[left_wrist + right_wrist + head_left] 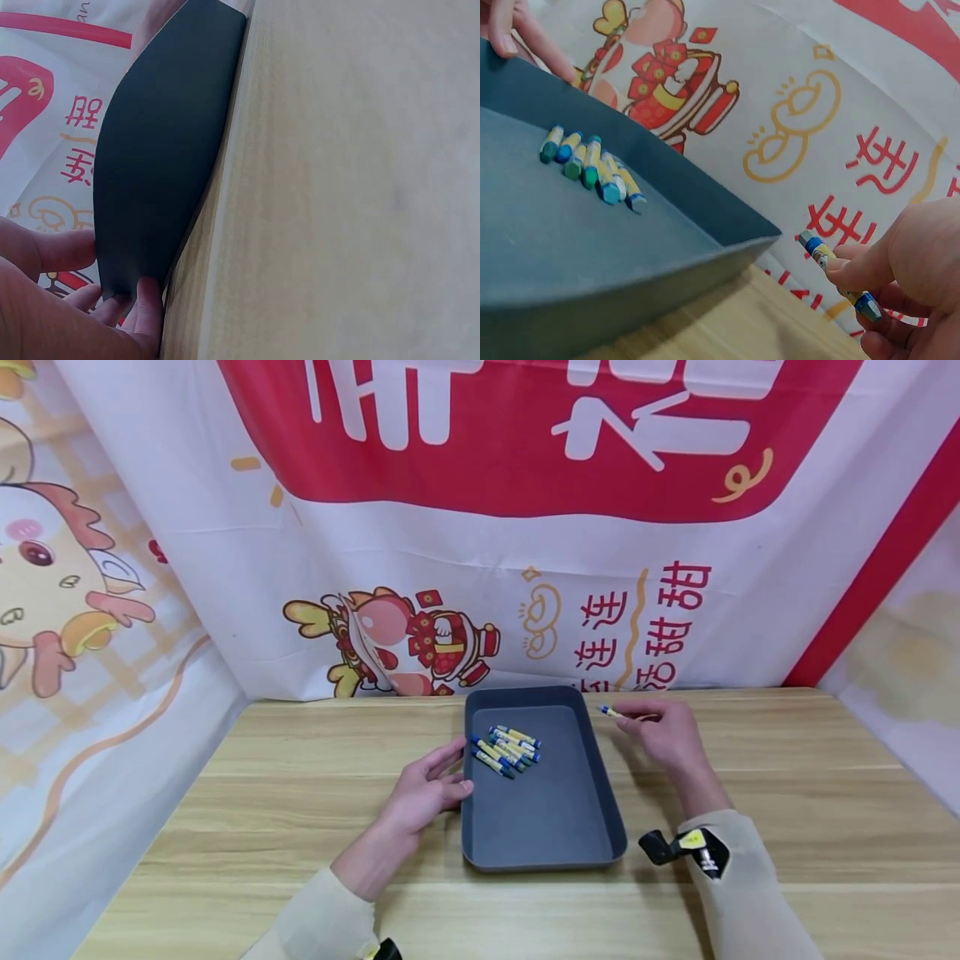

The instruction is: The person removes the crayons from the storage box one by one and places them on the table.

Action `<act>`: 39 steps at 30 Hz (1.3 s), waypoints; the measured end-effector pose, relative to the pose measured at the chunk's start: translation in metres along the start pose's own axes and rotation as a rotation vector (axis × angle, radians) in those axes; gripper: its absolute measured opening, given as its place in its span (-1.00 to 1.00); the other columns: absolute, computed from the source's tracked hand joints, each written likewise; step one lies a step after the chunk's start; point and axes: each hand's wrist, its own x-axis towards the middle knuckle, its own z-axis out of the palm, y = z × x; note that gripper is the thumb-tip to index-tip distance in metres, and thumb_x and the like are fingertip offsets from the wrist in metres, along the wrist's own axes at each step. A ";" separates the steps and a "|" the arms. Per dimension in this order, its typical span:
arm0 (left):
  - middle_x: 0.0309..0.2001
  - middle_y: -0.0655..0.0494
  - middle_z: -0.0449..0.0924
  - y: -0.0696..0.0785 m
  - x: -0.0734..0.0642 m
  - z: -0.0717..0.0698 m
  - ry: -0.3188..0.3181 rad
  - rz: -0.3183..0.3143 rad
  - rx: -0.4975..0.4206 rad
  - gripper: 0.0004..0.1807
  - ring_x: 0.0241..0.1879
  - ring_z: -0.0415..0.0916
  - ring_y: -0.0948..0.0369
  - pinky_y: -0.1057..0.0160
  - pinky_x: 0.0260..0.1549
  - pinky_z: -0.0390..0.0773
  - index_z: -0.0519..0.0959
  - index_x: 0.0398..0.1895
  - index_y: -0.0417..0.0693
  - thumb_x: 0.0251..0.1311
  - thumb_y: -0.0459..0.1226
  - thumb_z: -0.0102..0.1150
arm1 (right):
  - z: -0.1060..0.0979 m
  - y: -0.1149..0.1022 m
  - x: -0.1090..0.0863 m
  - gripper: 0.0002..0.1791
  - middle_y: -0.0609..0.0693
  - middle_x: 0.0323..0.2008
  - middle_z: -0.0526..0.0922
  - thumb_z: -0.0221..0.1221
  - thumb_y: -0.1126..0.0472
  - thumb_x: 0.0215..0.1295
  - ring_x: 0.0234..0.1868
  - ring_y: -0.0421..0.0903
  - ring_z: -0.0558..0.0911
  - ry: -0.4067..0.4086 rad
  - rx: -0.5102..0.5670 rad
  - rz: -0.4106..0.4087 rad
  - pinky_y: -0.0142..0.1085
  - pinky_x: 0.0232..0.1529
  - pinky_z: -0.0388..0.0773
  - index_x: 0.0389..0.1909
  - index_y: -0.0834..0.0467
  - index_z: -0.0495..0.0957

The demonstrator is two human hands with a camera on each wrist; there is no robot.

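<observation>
With 12 o'clock straight ahead, my left hand (pixel 422 792) reaches in from 7 and holds the tray (pixel 547 818) at its 9 o'clock side, thumb lapped over the rim, fingers against the outer side. The grey tray lies on the wooden table (pixel 300 777), its long axis from 12 to 6. Inside, toward 10 o'clock, sits a heap of yellow-wrapped crayons (pixel 507 750), most slanting from 10 to 4; the print on their wrappers is too small to read. Beyond the tray, toward 1 o'clock, the hanging cloth (pixel 465 547) shows red Chinese characters (pixel 603 608), among them 连 twice and 甜 twice. Just outside the tray's 1 o'clock corner, I pinch a single crayon (pixel 823 257) between thumb and fingers of my right hand (pixel 666 735), its grey tip pointing to 10. That forearm slants in from 5; the yellow label (pixel 692 840) on its black wrist gadget (pixel 717 853) I cannot make out.
</observation>
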 end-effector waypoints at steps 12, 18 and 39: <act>0.59 -0.02 0.37 0.000 -0.001 -0.003 -0.001 -0.003 0.006 -0.25 0.46 0.50 -0.07 0.08 0.21 0.69 0.41 0.57 0.18 0.36 -0.48 0.26 | 0.009 0.021 0.009 -0.67 0.24 0.17 0.76 0.30 0.27 0.44 0.24 0.16 0.60 0.020 -0.012 0.037 -0.18 0.13 0.47 0.17 0.18 0.74; 0.60 -0.01 0.37 0.000 -0.002 -0.003 -0.003 -0.012 0.011 -0.25 0.45 0.51 -0.06 0.06 0.23 0.68 0.41 0.58 0.20 0.36 -0.46 0.27 | 0.013 0.025 0.012 -0.70 0.24 0.17 0.76 0.27 0.27 0.48 0.26 0.18 0.59 0.032 -0.045 0.053 -0.03 0.22 0.47 0.16 0.16 0.75; 0.59 -0.02 0.37 0.000 0.000 -0.002 -0.019 0.002 -0.008 -0.23 0.46 0.49 -0.07 0.10 0.22 0.68 0.41 0.58 0.18 0.33 -0.48 0.28 | 0.015 0.030 0.015 -0.70 0.20 0.17 0.77 0.30 0.23 0.45 0.27 0.18 0.58 0.053 -0.113 0.076 -0.06 0.17 0.47 0.15 0.13 0.76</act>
